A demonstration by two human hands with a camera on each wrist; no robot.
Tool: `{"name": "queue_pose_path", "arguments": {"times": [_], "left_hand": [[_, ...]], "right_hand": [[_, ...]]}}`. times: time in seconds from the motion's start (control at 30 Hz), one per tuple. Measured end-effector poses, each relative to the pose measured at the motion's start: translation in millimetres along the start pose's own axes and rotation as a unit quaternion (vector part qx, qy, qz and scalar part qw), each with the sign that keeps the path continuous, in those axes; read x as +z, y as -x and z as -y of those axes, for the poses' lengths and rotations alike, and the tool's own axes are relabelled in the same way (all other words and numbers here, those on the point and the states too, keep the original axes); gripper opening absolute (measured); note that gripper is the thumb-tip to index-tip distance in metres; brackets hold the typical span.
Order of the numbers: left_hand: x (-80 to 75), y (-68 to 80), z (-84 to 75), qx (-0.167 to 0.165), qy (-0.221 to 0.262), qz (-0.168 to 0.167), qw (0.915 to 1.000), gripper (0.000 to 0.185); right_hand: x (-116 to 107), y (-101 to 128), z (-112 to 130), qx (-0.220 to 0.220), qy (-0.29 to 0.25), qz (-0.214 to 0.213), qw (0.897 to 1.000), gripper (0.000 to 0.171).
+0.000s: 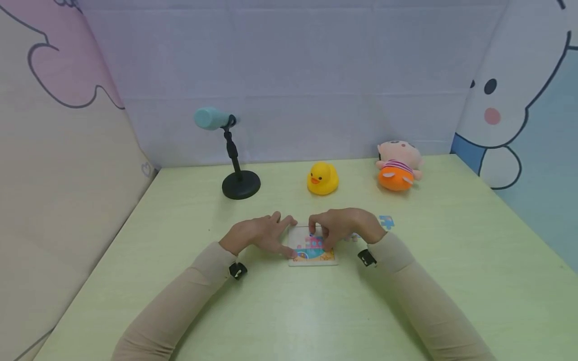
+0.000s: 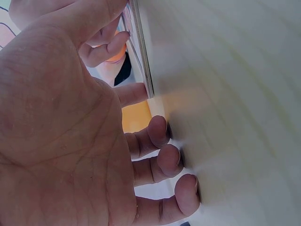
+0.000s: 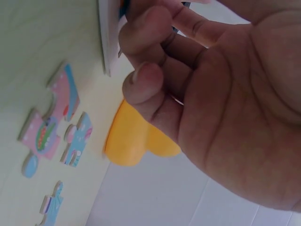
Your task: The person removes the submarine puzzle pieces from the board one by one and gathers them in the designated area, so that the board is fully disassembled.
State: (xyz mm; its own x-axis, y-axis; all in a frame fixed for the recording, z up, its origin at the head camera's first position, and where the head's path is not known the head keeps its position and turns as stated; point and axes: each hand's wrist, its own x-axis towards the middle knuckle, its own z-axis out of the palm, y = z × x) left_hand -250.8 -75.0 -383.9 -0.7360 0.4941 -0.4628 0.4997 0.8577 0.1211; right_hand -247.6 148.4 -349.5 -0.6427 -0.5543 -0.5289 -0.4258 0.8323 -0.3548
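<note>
Puzzle board [image 1: 311,248] lies flat on the green table [image 1: 451,281], directly under both hands. Left hand [image 1: 259,234] rests spread, fingertips steadying the board's left edge. Right hand [image 1: 345,228] curls its fingers down onto the picture — whether it pinches a piece I cannot tell. Best to keep the board pinned while pressing pieces straight down. It is small, white-rimmed, with a pink, blue and orange picture. Loose pieces [image 3: 54,122] lie just right of the right hand.
</note>
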Motion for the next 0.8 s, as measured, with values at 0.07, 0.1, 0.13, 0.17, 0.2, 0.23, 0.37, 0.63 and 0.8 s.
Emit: {"name": "queue_pose_path", "arguments": {"times": [0.07, 0.1, 0.13, 0.17, 0.2, 0.23, 0.37, 0.63, 0.8], "left_hand": [[-0.4, 0.8, -0.1, 0.002, 0.003, -0.001, 1.0000, 0.086], [-0.7, 1.1, -0.3, 0.003, 0.005, -0.001, 1.0000, 0.086], [-1.0, 1.6, -0.5, 0.004, 0.004, -0.001, 1.0000, 0.086], [-1.5, 2.2, -0.8, 0.006, 0.006, -0.002, 1.0000, 0.086], [-2.3, 3.0, -1.1, 0.008, 0.008, -0.003, 0.9999, 0.086], [-2.8, 3.6, -1.3, 0.009, 0.010, -0.005, 0.9999, 0.085], [-3.9, 4.2, -1.3, 0.013, 0.010, -0.009, 0.9998, 0.085], [-3.4, 3.0, -0.9, 0.011, 0.006, -0.008, 0.9999, 0.086], [-3.2, 2.5, -0.8, 0.012, 0.010, -0.007, 0.9999, 0.087]], "right_hand": [[0.4, -0.9, 2.1, 0.008, -0.001, 0.002, 1.000, 0.042], [0.5, -1.1, 3.0, 0.011, -0.003, 0.003, 1.000, 0.043], [0.8, -1.4, 3.8, 0.014, -0.004, 0.005, 1.000, 0.044], [0.9, -1.6, 4.6, 0.016, -0.006, 0.006, 1.000, 0.045], [1.0, -1.7, 5.3, 0.017, -0.008, 0.007, 1.000, 0.046], [1.1, -1.8, 5.9, 0.020, -0.009, 0.008, 1.000, 0.046], [1.7, -2.7, 6.0, 0.018, -0.006, 0.007, 1.000, 0.046], [2.0, -3.3, 5.3, 0.013, -0.004, 0.007, 1.000, 0.045], [2.6, -2.7, 5.1, 0.011, -0.007, 0.006, 1.000, 0.045]]}}
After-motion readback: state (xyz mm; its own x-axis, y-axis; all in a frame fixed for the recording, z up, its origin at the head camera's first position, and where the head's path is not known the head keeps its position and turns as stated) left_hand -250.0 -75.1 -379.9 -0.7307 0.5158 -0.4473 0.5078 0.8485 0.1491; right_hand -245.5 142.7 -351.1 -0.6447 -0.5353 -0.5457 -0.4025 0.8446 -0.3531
